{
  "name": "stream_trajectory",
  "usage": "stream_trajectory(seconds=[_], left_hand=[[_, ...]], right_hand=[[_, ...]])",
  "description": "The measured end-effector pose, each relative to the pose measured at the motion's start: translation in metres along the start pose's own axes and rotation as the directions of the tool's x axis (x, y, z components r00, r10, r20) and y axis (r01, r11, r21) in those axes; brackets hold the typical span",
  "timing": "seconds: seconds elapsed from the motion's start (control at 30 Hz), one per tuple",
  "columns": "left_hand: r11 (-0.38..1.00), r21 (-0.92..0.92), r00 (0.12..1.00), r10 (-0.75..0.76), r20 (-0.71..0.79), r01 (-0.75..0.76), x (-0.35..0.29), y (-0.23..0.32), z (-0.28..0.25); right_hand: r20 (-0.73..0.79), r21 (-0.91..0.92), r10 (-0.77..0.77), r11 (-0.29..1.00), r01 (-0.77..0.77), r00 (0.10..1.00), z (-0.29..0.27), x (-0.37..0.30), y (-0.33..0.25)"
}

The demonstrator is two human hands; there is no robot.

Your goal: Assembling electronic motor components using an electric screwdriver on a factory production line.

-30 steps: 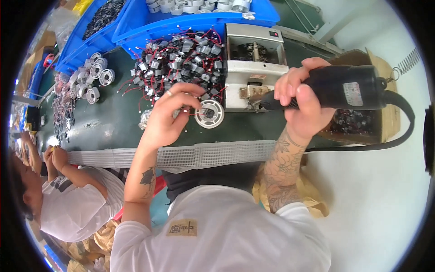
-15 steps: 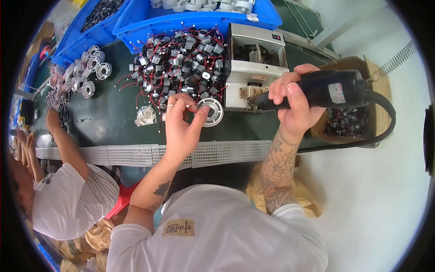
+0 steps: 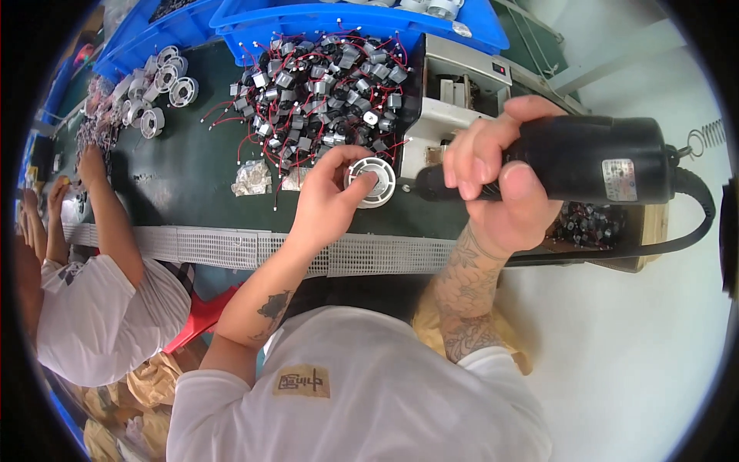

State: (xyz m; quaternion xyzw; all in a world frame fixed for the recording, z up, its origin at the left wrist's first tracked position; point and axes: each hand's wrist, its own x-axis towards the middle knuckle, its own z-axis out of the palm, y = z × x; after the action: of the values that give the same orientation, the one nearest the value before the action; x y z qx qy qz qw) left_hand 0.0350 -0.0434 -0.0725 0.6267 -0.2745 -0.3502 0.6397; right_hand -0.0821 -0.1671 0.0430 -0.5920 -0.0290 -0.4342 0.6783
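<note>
The left hand (image 3: 331, 202) is clamped on a white round housing (image 3: 377, 196) at the centre of the frame, thumb inside its rim; the right hand (image 3: 496, 181) is wrapped around a black power driver (image 3: 589, 158), right of centre. The driver's nose points left, just beside the housing, so a slip of the right hand could drive it into the left thumb or scuff the rim. If the left grip slackened, the housing could turn or slide on the table (image 3: 204, 173). Loose red leads from the motor pile (image 3: 323, 100), upper centre, might snag on the left fingers. Counted: one held housing, one driver, one metal machine (image 3: 454, 115), two foil pieces (image 3: 252, 178), two blue bins (image 3: 292, 17); the piled motors and the white rings (image 3: 183, 92), upper left, overlap too much to count.
</note>
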Motion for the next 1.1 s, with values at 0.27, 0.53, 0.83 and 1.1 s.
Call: stream_trajectory(seconds=[0.27, 0.53, 0.83, 1.1], left_hand=[[0.999, 0.048, 1.000, 0.027, 0.012, -0.027, -0.004, 0.008, 0.001], [0.996, 0.075, 0.999, 0.044, -0.020, -0.042, -0.004, 0.001, 0.001], [0.994, 0.088, 0.998, 0.059, -0.014, -0.058, -0.005, 0.005, 0.002], [0.992, 0.086, 0.995, 0.097, -0.030, -0.094, -0.005, -0.001, 0.002]], right_hand=[[-0.078, 0.079, 0.016, 0.997, -0.010, 0.997, 0.013, 0.007, 0.025], [0.057, -0.144, 0.033, 0.989, -0.024, 0.998, 0.010, 0.006, 0.032], [0.062, -0.160, 0.038, 0.987, -0.028, 0.997, 0.017, 0.011, 0.031], [0.077, -0.143, 0.048, 0.989, -0.037, 0.996, 0.011, 0.010, 0.030]])
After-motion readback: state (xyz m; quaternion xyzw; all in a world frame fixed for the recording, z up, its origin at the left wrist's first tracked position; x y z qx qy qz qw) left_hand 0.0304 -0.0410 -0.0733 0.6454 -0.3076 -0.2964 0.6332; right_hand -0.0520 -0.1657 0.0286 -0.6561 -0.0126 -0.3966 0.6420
